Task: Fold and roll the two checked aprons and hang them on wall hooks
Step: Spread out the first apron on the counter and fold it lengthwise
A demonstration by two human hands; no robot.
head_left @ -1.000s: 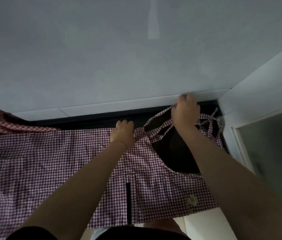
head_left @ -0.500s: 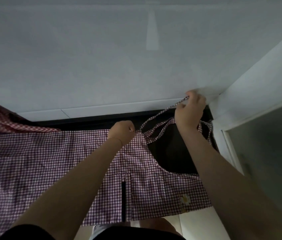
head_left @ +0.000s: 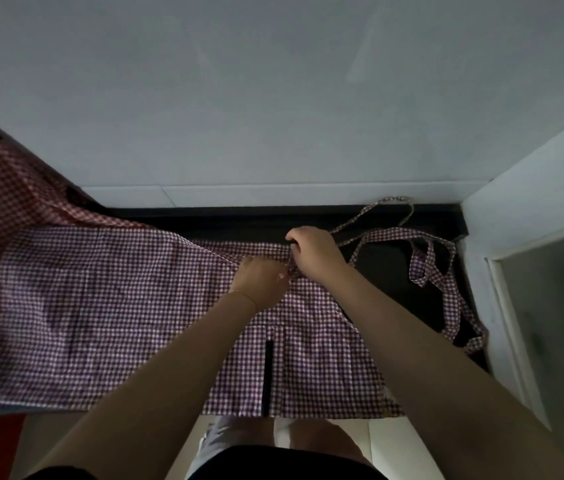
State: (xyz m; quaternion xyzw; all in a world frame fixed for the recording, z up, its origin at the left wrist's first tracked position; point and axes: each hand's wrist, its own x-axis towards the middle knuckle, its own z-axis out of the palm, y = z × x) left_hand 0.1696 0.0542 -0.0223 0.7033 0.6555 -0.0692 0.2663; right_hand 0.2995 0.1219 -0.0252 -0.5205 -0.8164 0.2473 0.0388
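So the right hand (head_left: 313, 252) is coming back down off the strap and bunching the purple checked apron (head_left: 107, 306) right beside the left hand (head_left: 261, 282), both pinching fabric. It's looking light and floppy, so I'd be grabbing the hem. Beyond the hands, the straps (head_left: 426, 258) are trailing loose and could tangle.

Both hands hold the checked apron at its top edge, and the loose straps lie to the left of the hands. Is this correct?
Not quite. The head view shows the straps lying to the right of the hands, on the dark surface. Both the left hand and right hand do hold the checked apron there.
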